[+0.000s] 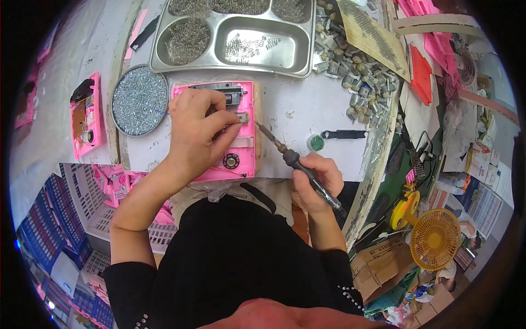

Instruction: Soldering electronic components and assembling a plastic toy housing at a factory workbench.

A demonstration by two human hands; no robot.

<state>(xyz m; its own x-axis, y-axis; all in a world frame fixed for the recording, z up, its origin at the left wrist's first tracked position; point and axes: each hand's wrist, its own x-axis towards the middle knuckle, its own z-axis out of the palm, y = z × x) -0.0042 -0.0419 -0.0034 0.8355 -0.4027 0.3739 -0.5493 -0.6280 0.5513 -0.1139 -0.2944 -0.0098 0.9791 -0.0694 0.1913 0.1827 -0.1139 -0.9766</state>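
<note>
My right hand (319,182) is wrapped round the dark handle of a soldering iron (293,159). The iron's tip points up and left, close to the right edge of a pink plastic housing (247,159). Over that housing bends my left hand (203,126), its thumb and fingers pinched together beside a small silver metal part (243,117). What lies in the pinch is hidden. Inside the housing show a black-and-grey mechanism (233,94), a pale ribbon strip (241,142) and a round dark speaker-like part (230,160). A bit of blue wire shows left of my wrist.
A steel compartment tray (257,69) holds springs and small metal parts at the back. Left of the housing are a round dish of screws (139,101) and another pink housing (93,123). Small motors (359,82) pile up at right, near a green-filled pot (315,142) and a black strip (344,134).
</note>
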